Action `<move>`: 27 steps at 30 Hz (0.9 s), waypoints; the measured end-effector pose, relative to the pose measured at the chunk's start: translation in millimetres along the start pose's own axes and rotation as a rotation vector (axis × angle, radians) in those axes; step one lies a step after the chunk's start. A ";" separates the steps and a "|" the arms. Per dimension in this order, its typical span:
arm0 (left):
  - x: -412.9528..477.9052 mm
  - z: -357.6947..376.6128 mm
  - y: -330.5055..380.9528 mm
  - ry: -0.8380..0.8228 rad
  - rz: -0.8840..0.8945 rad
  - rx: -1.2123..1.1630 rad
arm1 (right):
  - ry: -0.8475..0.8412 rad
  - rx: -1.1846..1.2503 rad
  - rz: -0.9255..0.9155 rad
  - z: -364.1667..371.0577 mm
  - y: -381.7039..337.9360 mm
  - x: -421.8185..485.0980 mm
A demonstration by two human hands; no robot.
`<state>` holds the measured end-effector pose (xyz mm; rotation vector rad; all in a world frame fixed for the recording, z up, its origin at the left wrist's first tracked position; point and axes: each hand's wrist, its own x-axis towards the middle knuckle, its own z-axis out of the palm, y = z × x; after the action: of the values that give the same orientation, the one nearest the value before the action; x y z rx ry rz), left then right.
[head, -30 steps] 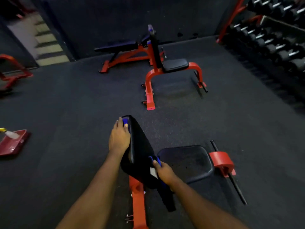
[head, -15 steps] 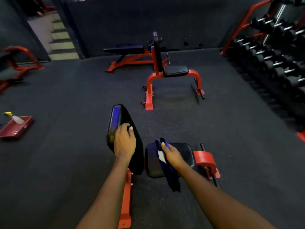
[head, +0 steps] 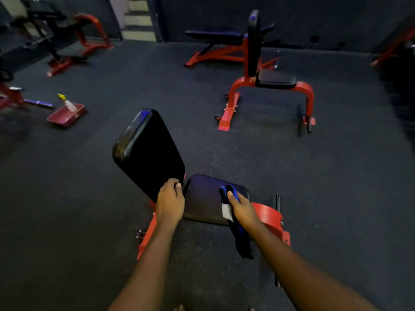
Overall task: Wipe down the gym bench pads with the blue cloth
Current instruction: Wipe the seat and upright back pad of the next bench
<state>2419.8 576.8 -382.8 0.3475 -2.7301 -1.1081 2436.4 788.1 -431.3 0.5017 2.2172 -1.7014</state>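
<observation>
A red-framed gym bench stands right in front of me. Its black back pad (head: 148, 151) is raised and tilted to the left. The black seat pad (head: 202, 198) lies flat beside it. My left hand (head: 169, 204) grips the lower edge of the back pad, fingers curled over it. My right hand (head: 241, 208) holds the blue cloth (head: 240, 234) against the right part of the seat pad. The cloth's dark tail hangs down below my wrist, and a white label shows on it.
A second red bench (head: 265, 79) stands ahead on the dark rubber floor, with a flat bench (head: 215, 39) behind it. A spray bottle (head: 67, 103) lies in a red tray (head: 65, 115) at left. More red equipment (head: 74, 39) and stairs (head: 138, 21) are at the back left.
My left hand slid from the top of the back pad down to its lower edge. My right hand moved the cloth from the back pad onto the seat pad. The view shifted right.
</observation>
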 end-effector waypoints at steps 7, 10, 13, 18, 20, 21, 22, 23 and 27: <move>-13.2 76.4 -51.3 -0.008 -0.107 0.003 | 0.001 -0.113 -0.036 -4.1 43.9 49.4; 1.4 129.2 -92.9 0.049 -0.107 -0.026 | 0.039 -0.199 -0.108 10.6 76.4 95.9; 16.8 187.9 -134.1 0.123 -0.109 -0.064 | 0.083 -0.287 -0.210 29.0 105.0 144.1; 35.8 272.3 -201.8 0.294 -0.033 -0.133 | 0.098 -0.477 -0.383 55.6 128.1 210.5; 44.7 301.5 -228.4 0.359 0.029 -0.128 | 0.062 -0.597 -0.442 60.0 129.5 233.6; 48.0 312.2 -236.7 0.382 0.051 -0.119 | 0.053 -0.648 -0.457 58.8 126.9 239.0; 50.1 325.8 -247.4 0.417 0.074 -0.103 | 0.053 -0.693 -0.487 59.0 130.1 246.1; 52.7 332.4 -253.4 0.458 0.096 -0.081 | 0.060 -0.724 -0.518 57.3 129.9 250.0; 61.1 354.8 -263.4 0.636 0.102 -0.005 | 0.112 -0.767 -0.644 44.5 151.0 258.1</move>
<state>2313.0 611.3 -814.5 0.4598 -2.1549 -0.7997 2274.5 804.5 -686.1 -0.3486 3.0578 -0.8700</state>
